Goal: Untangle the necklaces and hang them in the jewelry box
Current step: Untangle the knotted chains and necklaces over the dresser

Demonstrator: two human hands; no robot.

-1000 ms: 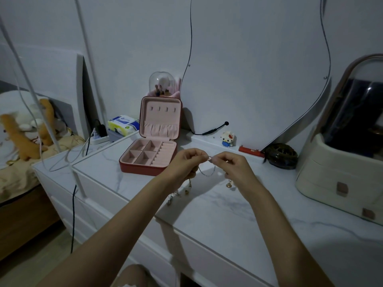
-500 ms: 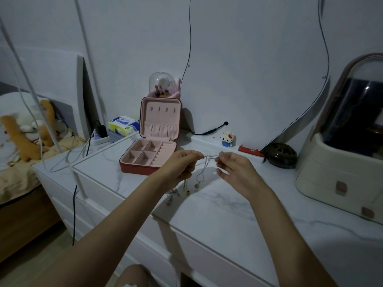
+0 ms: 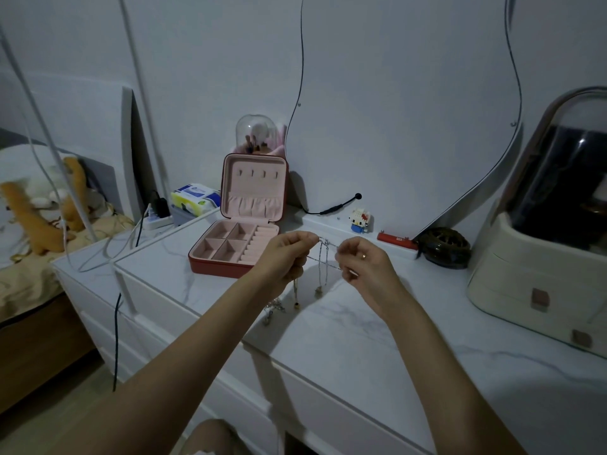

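Thin silver necklaces (image 3: 323, 264) hang in a tangle between my two hands above the white marble dresser top (image 3: 328, 339). My left hand (image 3: 285, 254) pinches the chains at its fingertips, and more chain with small pendants dangles below it to the surface. My right hand (image 3: 364, 264), with a ring on one finger, pinches the other end a short way to the right. The jewelry box (image 3: 239, 238), red outside and pink inside, stands open just left of my hands, its lid upright with several small hooks.
A cream organizer with a clear dome (image 3: 542, 231) fills the right side. A dark round object (image 3: 443, 247), a red bar (image 3: 395, 241) and a small figurine (image 3: 359, 220) line the back. A glass dome (image 3: 256, 134) stands behind the box. Cables and a tissue pack (image 3: 195, 198) lie left.
My hands have drawn a little apart, stretching a short length of chain taut between them. The loops now hang straighter below, and the pendant near my right hand has shifted toward the middle.
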